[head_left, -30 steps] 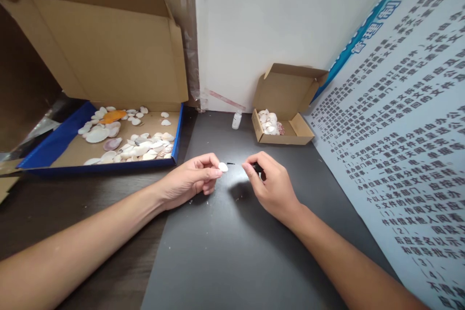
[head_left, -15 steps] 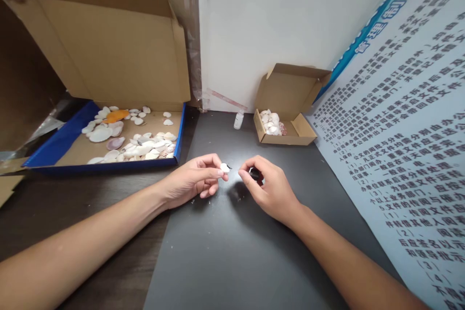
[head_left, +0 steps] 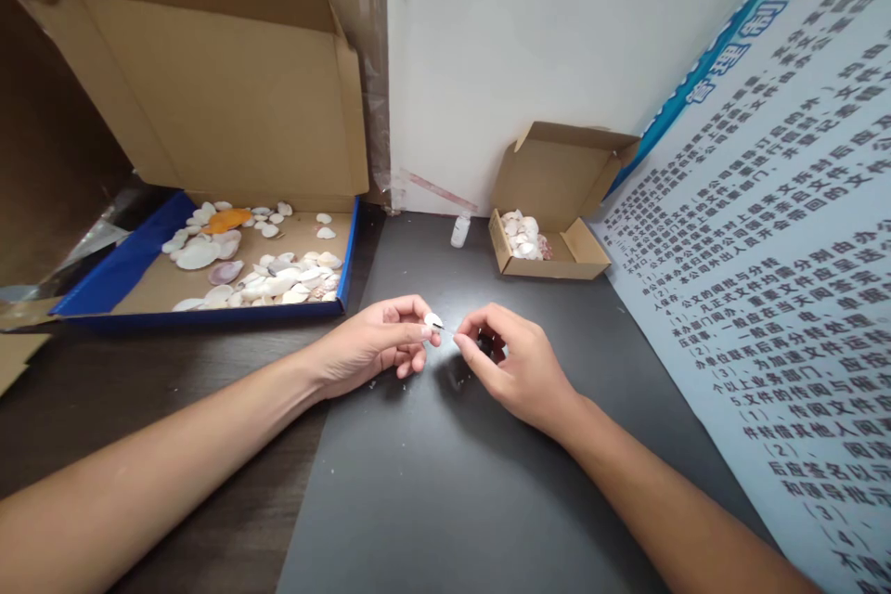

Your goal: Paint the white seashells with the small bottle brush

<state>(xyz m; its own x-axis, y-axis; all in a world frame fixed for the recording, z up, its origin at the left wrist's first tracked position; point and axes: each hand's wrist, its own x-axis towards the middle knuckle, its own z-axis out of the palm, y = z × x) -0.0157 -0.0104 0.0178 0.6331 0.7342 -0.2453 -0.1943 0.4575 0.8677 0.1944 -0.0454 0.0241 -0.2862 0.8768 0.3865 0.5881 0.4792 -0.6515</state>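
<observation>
Left hand (head_left: 380,343): your fingertips pinch a seashell (head_left: 432,320)
Right hand (head_left: 519,357): you pinch a brush (head_left: 439,327) at the seashell
Bottle (head_left: 460,231): beyond the seashell

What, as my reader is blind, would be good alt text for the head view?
The left hand pinches a small white shell while the right hand holds a thin, dark-tipped tool to it. Beyond are a small bottle, an open blue-walled box of shells and a smaller cardboard box of shells.
</observation>
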